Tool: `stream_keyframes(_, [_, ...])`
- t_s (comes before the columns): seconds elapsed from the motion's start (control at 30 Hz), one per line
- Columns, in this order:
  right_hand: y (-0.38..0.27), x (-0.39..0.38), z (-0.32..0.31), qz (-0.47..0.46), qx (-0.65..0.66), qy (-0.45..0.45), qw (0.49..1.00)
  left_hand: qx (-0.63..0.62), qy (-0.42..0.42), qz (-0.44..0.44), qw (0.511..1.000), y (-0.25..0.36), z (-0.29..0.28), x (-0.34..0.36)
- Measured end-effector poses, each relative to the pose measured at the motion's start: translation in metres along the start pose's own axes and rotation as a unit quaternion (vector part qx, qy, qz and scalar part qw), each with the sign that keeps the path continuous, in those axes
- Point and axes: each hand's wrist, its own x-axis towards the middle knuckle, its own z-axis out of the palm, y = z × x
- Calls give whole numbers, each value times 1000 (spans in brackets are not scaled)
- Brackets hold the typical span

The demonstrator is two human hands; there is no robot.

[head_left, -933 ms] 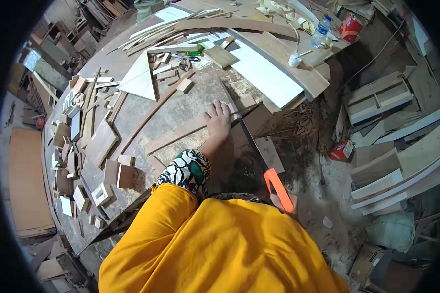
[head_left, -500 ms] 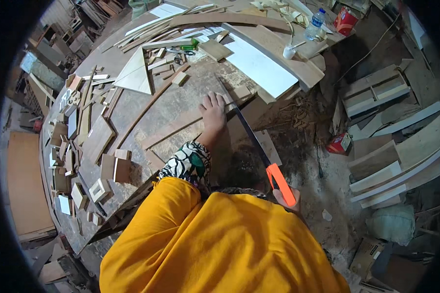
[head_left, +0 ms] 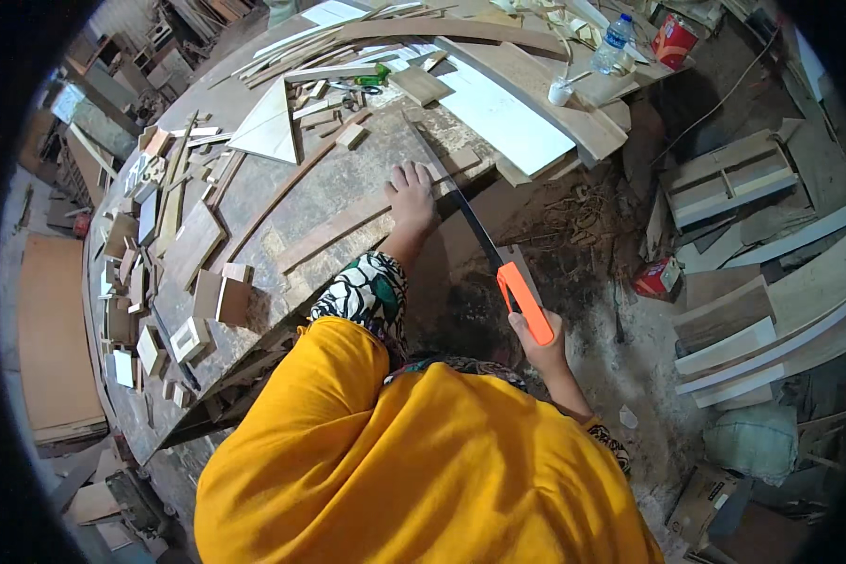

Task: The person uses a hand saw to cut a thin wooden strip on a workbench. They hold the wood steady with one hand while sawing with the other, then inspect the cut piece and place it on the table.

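My left hand (head_left: 411, 197) lies flat with its fingers spread, pressing a flat wooden strip (head_left: 332, 232) onto the worktable (head_left: 282, 202). The strip runs slantwise toward the table's edge, and its far end reaches beyond the saw blade. My right hand (head_left: 543, 340) is closed round the orange handle of a handsaw (head_left: 526, 305), out past the table's edge. Just right of my left fingers, the dark blade lies across the strip, its tip pointing away over the tabletop. How deep the blade sits in the wood cannot be made out.
Wood offcuts (head_left: 221, 299) and long thin strips (head_left: 301, 58) cover the table's left and back. A white board (head_left: 503, 117), a plastic bottle (head_left: 615, 42), a white cup (head_left: 559, 92) and a red tub (head_left: 674, 41) stand at the back right. Curved wooden pieces (head_left: 771, 329) lie on the floor at right.
My right hand has pushed the saw forward, away from me and slightly left, so more blade reaches past the strip. The left hand stays pressed on the strip. The view has shifted slightly.
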Motion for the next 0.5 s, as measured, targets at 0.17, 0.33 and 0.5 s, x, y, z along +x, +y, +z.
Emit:
stream_keyframes(0.17, [7,-7,9,-16,-10,7,1000,-25,-22,-51,998,13,-10,6])
stream_keyframes(0.33, [-1,1,-7,36,-17,-47,998,22,92,-60,994,7,23,11])
stream_keyframes(0.5, [8,28,-23,-30,36,-55,997,22,83,-50,995,12,22,12])
